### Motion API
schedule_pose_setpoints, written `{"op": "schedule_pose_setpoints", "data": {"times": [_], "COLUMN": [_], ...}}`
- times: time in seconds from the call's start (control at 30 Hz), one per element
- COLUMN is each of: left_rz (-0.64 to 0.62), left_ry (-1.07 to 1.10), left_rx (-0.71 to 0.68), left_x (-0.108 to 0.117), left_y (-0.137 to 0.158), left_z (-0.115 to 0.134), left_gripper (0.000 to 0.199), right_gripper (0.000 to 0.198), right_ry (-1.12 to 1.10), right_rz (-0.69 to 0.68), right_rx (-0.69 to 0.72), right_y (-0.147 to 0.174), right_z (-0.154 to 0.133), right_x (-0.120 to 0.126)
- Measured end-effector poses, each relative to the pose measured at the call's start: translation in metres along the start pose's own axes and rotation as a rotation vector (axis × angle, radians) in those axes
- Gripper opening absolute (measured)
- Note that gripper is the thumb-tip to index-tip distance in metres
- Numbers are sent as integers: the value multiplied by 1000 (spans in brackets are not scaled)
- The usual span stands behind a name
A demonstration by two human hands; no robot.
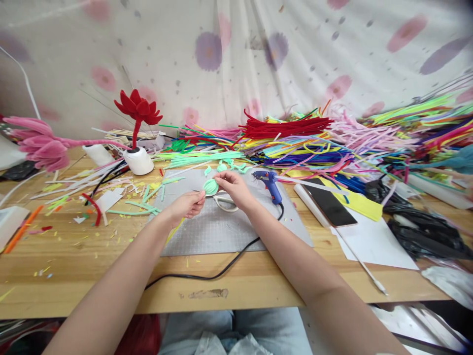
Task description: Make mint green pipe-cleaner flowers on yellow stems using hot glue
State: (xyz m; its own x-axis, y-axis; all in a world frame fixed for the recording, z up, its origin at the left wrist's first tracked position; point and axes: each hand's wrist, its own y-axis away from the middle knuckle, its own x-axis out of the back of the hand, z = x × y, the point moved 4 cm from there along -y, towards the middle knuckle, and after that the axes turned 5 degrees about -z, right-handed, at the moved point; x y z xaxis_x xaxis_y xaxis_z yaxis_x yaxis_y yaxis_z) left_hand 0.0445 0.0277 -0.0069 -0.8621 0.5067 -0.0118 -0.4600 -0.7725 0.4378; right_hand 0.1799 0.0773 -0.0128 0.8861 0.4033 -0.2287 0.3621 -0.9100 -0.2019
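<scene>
Chenille disc (pixel 211 188), mint green and ribbed in curved rows, sits between the person's two hands, over the far half of the grey gridded cutting mat (pixel 207 241). From my end I read a narrow pinch on both sides: the left hand (pixel 189 204) has its thumb and forefinger at the disc's lower left edge, the other fingers curled in toward the palm, while the right hand (pixel 232 186) nips the upper right edge between thumb and fingertips. That leaves the ribbed middle of the disc uncovered and turned toward my camera. I can't tell how firmly either hand presses. Just below the right hand I make out the pale loop handles of a pair of scissors (pixel 226 204) lying on the mat; their blades I can't pick out. Beyond the grip, near the mat's far edge, lie smaller mint-green chenille pieces (pixel 221 166). To the right of the right hand I have the blue glue gun (pixel 271 186) on the mat, its black cord (pixel 221 272) curving beneath the right forearm toward the table's near edge. Farther right a dark smartphone (pixel 328 201) rests beside yellow sheeting, and at left a red chenille flower (pixel 138 109) stands in a white pot (pixel 138 161).
</scene>
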Motion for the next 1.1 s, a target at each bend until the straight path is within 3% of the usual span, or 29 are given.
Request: {"op": "schedule_pose_setpoints", "data": {"times": [0.27, 0.4, 0.53, 0.63, 0.83, 1.1], "left_rz": [210, 215, 167, 230, 346, 276], "left_ry": [-64, -61, -13, -62, -250, -167], "left_rx": [-7, -34, -45, -24, -99, -92], "left_x": [4, 6, 7, 9, 12, 17], "left_y": [0, 0, 1, 1, 2, -2], "left_z": [4, 5, 4, 5, 8, 2], "left_gripper": [20, 22, 21, 22, 27, 36], "right_gripper": [28, 33, 37, 36, 29, 29], "right_ry": [53, 13, -97, -125, -115, -122], "right_rz": [20, 34, -110, -162, -88, -68], "right_rx": [8, -2, -77, -91, -83, -105], "right_y": [0, 0, 4, 7, 5, 5], "right_z": [8, 12, 15, 13, 14, 16], "right_x": [-1, 4, 0, -4, -4, -3]}}
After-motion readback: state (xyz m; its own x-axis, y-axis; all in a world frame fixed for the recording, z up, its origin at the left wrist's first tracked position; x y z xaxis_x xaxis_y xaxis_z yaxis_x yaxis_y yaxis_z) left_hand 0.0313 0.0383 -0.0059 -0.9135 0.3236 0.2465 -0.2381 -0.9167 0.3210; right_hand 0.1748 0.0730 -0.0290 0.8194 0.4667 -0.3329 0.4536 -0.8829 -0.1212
